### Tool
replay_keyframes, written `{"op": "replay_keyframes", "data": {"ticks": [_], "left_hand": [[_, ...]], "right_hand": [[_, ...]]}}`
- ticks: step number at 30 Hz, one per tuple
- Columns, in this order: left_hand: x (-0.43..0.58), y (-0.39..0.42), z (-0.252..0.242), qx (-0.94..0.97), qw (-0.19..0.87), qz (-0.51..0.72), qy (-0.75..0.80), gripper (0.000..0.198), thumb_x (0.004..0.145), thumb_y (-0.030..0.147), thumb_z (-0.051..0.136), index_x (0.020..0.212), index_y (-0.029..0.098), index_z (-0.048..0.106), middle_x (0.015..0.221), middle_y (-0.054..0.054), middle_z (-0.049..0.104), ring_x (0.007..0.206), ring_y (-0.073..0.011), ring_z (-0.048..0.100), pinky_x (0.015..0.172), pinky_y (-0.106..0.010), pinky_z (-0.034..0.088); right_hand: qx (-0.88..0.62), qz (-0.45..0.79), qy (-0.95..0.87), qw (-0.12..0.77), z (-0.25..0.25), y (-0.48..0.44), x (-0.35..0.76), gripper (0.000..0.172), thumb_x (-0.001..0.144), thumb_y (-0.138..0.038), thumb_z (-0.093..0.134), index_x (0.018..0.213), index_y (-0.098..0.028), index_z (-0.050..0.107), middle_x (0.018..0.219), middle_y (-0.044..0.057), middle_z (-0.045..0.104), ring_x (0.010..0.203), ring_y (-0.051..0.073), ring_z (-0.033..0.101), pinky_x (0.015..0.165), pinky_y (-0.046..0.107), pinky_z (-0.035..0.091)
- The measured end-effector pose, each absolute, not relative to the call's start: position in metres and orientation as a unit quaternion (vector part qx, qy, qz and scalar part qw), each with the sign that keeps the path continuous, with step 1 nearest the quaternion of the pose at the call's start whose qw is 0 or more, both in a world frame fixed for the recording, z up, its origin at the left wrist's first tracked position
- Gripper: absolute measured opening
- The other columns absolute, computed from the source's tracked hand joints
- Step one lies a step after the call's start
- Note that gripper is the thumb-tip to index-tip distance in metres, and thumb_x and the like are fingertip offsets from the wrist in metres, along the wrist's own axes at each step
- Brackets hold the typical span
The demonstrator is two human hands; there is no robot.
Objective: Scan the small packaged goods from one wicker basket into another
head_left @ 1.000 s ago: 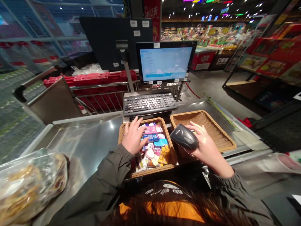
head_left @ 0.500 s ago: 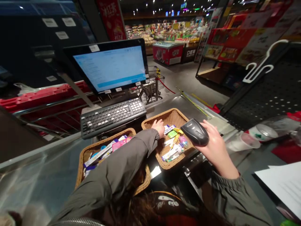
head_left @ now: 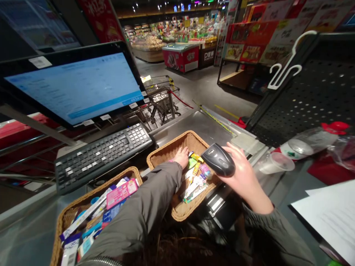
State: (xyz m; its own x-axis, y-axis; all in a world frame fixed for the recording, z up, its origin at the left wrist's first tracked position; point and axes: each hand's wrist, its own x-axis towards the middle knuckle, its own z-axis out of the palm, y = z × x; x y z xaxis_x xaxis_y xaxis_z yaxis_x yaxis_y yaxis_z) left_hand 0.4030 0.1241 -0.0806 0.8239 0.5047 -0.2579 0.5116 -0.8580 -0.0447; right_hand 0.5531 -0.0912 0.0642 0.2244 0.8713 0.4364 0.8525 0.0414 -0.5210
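My right hand (head_left: 244, 179) is wrapped round a black handheld barcode scanner (head_left: 218, 159), held above the right side of a wicker basket (head_left: 177, 214). My left hand (head_left: 181, 157) reaches down into that basket, its fingers bent in among small packs; what they hold, if anything, is hidden. In the basket lie a green pack (head_left: 192, 162), a yellow tube-shaped pack (head_left: 196, 169), a purple pack (head_left: 204, 170) and several white sticks (head_left: 194, 186). A second wicker basket (head_left: 57, 236), partly under my left sleeve, contains a pink pack (head_left: 122, 194) and several long thin packs.
A monitor (head_left: 80, 87) with a lit screen and a black keyboard (head_left: 102, 155) stand at the left. Rightward are a clear plastic cup (head_left: 277, 163), a white-lidded tub (head_left: 299, 148) and paper sheets (head_left: 330, 214). A white hanger (head_left: 285, 66) hangs on a black panel.
The view has turned, so the monitor and keyboard appear larger and further left. My left hand has moved onto the packs in the right basket. The scanner stays in my right hand.
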Motion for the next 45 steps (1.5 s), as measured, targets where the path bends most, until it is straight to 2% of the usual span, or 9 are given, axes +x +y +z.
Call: {"op": "replay_keyframes", "data": {"ticks": [6, 11, 16, 23, 32, 35, 39, 42, 45], "left_hand": [[0.394, 0.144, -0.075, 0.923, 0.037, -0.177, 0.341, 0.033, 0.096, 0.038, 0.060, 0.120, 0.015, 0.061, 0.120, -0.009, 0.064, 0.105, -0.0213, 0.064, 0.090, -0.043, 0.055], [0.391, 0.136, -0.065, 0.924, 0.017, -0.145, 0.353, 0.030, 0.100, 0.023, 0.044, 0.111, 0.009, 0.068, 0.120, -0.018, 0.061, 0.114, -0.0272, 0.057, 0.094, -0.041, 0.047], [0.394, 0.121, -0.069, 0.927, 0.010, -0.156, 0.341, 0.033, 0.089, 0.032, 0.061, 0.111, 0.010, 0.070, 0.130, -0.022, 0.056, 0.120, -0.0343, 0.050, 0.100, -0.049, 0.040], [0.393, 0.124, -0.070, 0.927, 0.012, -0.176, 0.330, 0.026, 0.085, 0.019, 0.061, 0.107, 0.009, 0.071, 0.115, -0.021, 0.065, 0.108, -0.0312, 0.059, 0.091, -0.045, 0.046], [0.387, 0.139, -0.044, 0.962, 0.006, -0.079, 0.263, 0.037, 0.100, 0.023, 0.036, 0.112, 0.022, 0.071, 0.159, -0.005, 0.038, 0.148, -0.0237, 0.027, 0.121, -0.043, 0.018], [0.383, 0.131, -0.043, 0.942, -0.004, -0.080, 0.325, 0.039, 0.099, 0.026, 0.038, 0.117, 0.012, 0.069, 0.149, -0.018, 0.047, 0.140, -0.0319, 0.037, 0.115, -0.049, 0.026], [0.381, 0.107, -0.055, 0.916, 0.014, -0.143, 0.375, 0.052, 0.089, 0.057, 0.054, 0.100, 0.011, 0.075, 0.118, -0.023, 0.068, 0.125, -0.0409, 0.049, 0.111, -0.063, 0.026], [0.389, 0.088, -0.070, 0.897, 0.038, -0.187, 0.399, 0.056, 0.082, 0.064, 0.061, 0.099, 0.013, 0.077, 0.121, -0.023, 0.068, 0.136, -0.0479, 0.038, 0.112, -0.069, 0.017], [0.403, 0.075, -0.082, 0.885, 0.054, -0.207, 0.413, 0.045, 0.077, 0.047, 0.075, 0.106, 0.013, 0.076, 0.133, -0.024, 0.062, 0.145, -0.0511, 0.023, 0.114, -0.069, 0.014]], "right_hand": [[-0.697, 0.028, -0.614, 0.370, 0.060, -0.084, 0.558, 0.040, 0.081, -0.043, 0.069, 0.116, -0.025, 0.061, 0.128, 0.013, 0.063, 0.139, 0.040, 0.043, 0.116, 0.072, 0.023], [-0.691, 0.038, -0.623, 0.365, 0.061, -0.079, 0.557, 0.043, 0.082, -0.043, 0.069, 0.119, -0.025, 0.060, 0.130, 0.013, 0.062, 0.141, 0.040, 0.042, 0.116, 0.072, 0.023], [-0.693, 0.040, -0.625, 0.357, 0.065, -0.078, 0.556, 0.042, 0.082, -0.043, 0.068, 0.120, -0.025, 0.060, 0.130, 0.012, 0.062, 0.141, 0.040, 0.041, 0.116, 0.072, 0.023], [-0.691, 0.037, -0.629, 0.354, 0.064, -0.079, 0.557, 0.041, 0.081, -0.041, 0.069, 0.118, -0.025, 0.060, 0.129, 0.013, 0.062, 0.140, 0.040, 0.042, 0.115, 0.073, 0.023], [-0.684, 0.028, -0.637, 0.355, 0.067, -0.077, 0.553, 0.044, 0.080, -0.039, 0.069, 0.120, -0.025, 0.059, 0.129, 0.013, 0.063, 0.139, 0.041, 0.044, 0.114, 0.073, 0.026], [-0.677, 0.021, -0.640, 0.362, 0.069, -0.077, 0.553, 0.043, 0.080, -0.039, 0.070, 0.119, -0.024, 0.059, 0.129, 0.013, 0.063, 0.139, 0.041, 0.044, 0.114, 0.072, 0.027], [-0.676, 0.023, -0.641, 0.362, 0.069, -0.076, 0.550, 0.043, 0.079, -0.040, 0.071, 0.117, -0.024, 0.060, 0.127, 0.013, 0.064, 0.138, 0.042, 0.045, 0.114, 0.073, 0.025], [-0.673, 0.029, -0.642, 0.366, 0.069, -0.072, 0.546, 0.042, 0.077, -0.039, 0.071, 0.115, -0.024, 0.061, 0.126, 0.014, 0.065, 0.137, 0.042, 0.046, 0.113, 0.075, 0.025], [-0.667, 0.032, -0.647, 0.368, 0.069, -0.069, 0.542, 0.041, 0.077, -0.036, 0.070, 0.115, -0.024, 0.061, 0.127, 0.014, 0.065, 0.138, 0.041, 0.045, 0.114, 0.074, 0.024]]}}
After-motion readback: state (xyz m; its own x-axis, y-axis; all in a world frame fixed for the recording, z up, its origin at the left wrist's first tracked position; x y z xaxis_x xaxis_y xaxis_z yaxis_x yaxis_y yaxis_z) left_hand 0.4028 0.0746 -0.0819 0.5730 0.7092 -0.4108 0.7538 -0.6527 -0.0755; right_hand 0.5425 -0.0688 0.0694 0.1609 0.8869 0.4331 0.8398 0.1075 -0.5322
